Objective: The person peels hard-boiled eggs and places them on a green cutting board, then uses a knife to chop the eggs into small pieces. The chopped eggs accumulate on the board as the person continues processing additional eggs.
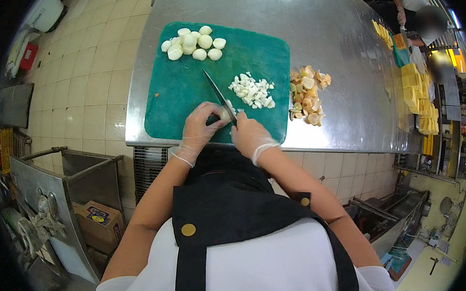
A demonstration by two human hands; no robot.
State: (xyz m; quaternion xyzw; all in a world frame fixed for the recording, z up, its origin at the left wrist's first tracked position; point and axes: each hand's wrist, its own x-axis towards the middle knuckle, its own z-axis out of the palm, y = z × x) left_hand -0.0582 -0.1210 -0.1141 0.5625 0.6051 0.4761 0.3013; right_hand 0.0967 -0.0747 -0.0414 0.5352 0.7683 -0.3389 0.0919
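Both hands wear clear plastic gloves over a green cutting board (180, 92). My right hand (252, 132) grips a kitchen knife (215, 86), its blade pointing up and left across the board. With bent fingers, my left hand (203, 121) holds a peeled onion piece (225, 114) against the board, and the blade lies right at its edge. A few cut bits sit on the blade's right side. Chopped white onion (252, 90) is heaped right of the knife. At the board's top left, several peeled onions (189, 43) are grouped together.
Onion skins and trimmings (309, 95) lie on the steel table (348, 109), right of the board. Blocks of yellow food (417, 92) are stacked at the table's far right. There, another person's hand (401, 17) holds a knife. A cardboard box (100, 223) stands low at left.
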